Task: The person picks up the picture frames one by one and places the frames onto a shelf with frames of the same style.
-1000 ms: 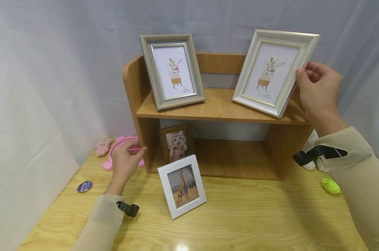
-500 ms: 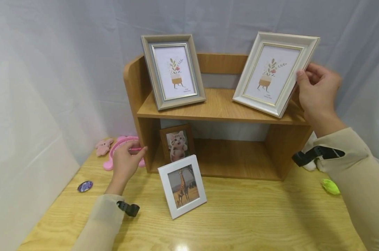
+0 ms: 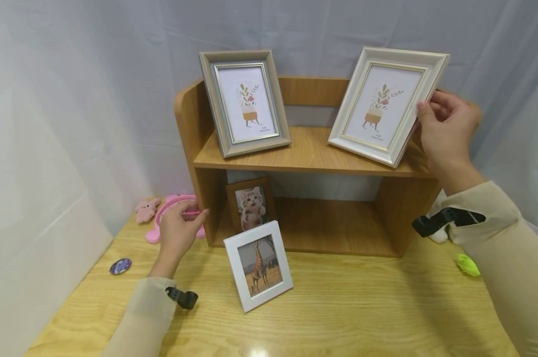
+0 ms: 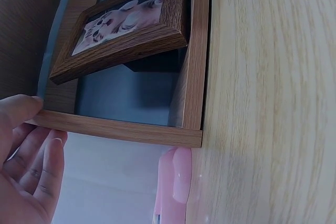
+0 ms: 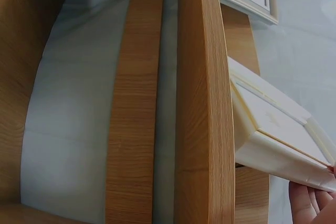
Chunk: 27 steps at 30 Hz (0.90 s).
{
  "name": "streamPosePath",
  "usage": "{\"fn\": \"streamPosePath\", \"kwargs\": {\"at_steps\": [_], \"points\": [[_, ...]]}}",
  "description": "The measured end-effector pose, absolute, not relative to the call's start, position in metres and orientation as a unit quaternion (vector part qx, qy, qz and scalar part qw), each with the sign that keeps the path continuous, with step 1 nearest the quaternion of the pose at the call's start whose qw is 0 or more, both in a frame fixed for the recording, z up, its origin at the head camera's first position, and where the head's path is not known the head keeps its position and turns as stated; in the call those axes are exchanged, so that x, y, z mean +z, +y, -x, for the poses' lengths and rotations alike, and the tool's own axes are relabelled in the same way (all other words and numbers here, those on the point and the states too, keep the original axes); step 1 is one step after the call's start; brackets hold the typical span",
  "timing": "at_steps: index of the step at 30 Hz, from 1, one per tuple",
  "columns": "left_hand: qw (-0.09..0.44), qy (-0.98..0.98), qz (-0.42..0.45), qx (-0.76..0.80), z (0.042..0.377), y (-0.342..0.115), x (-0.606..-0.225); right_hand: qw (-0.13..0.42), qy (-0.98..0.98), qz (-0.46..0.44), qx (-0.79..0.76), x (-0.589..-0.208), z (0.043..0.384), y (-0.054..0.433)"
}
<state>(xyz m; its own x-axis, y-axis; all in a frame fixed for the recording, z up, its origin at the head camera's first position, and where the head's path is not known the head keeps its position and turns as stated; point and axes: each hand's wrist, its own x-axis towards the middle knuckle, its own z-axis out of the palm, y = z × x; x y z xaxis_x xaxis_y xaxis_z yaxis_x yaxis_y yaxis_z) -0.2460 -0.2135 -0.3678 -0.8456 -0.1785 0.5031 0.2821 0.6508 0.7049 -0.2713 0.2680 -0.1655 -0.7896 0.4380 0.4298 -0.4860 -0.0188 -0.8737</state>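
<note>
My right hand [image 3: 451,126] pinches the right edge of a white picture frame [image 3: 409,134] with a gold inner line, its thumb on the front. That frame leans back on the upper shelf of a small wooden shelf unit [image 3: 313,148]. My left hand [image 4: 31,166] grips the front edge of the unit's left side panel [image 4: 121,132], thumb inside and fingers outside. On the upper shelf's left stands a grey-beige picture frame [image 3: 229,144]. Below, a brown frame with a kitten photo [image 3: 252,206] sits in the lower compartment. A white frame with a giraffe photo [image 3: 260,267] stands on the table in front.
Left of the unit lie a pink rounded-edge object [image 3: 153,235], a small pink plush toy [image 3: 146,210] and a purple oval badge [image 3: 120,266]. At the right are a yellow-green fuzzy thing [image 3: 467,265] and a white plush [image 3: 439,235]. A pale curtain [image 3: 313,29] hangs behind.
The white frame's top has tipped slightly down and left with my right hand, its base staying on the upper shelf. My left hand keeps its place on the side panel.
</note>
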Motion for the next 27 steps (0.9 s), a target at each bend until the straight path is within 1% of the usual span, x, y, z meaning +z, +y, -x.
{"fn": "streamPosePath", "kwargs": {"at_steps": [4,8,13,18,24,27], "points": [[0.28,-0.866,0.032,-0.414,0.246,-0.213,-0.367,0.329,-0.635,-0.02,0.698,-0.169,0.268,0.27],[0.282,-0.865,0.032,-0.415,0.246,-0.214,-0.367,0.345,-0.696,0.0,0.63,-0.174,0.264,0.273],[0.277,-0.867,0.027,-0.414,0.246,-0.215,-0.368,0.369,-0.734,0.001,0.57,-0.18,0.258,0.275],[0.274,-0.869,0.023,-0.411,0.246,-0.216,-0.37,0.377,-0.744,-0.001,0.552,-0.187,0.245,0.277],[0.27,-0.87,0.022,-0.412,0.245,-0.215,-0.369,0.401,-0.741,-0.007,0.538,-0.197,0.231,0.276],[0.269,-0.871,0.022,-0.411,0.244,-0.214,-0.368,0.402,-0.735,-0.008,0.546,-0.202,0.225,0.276]]}}
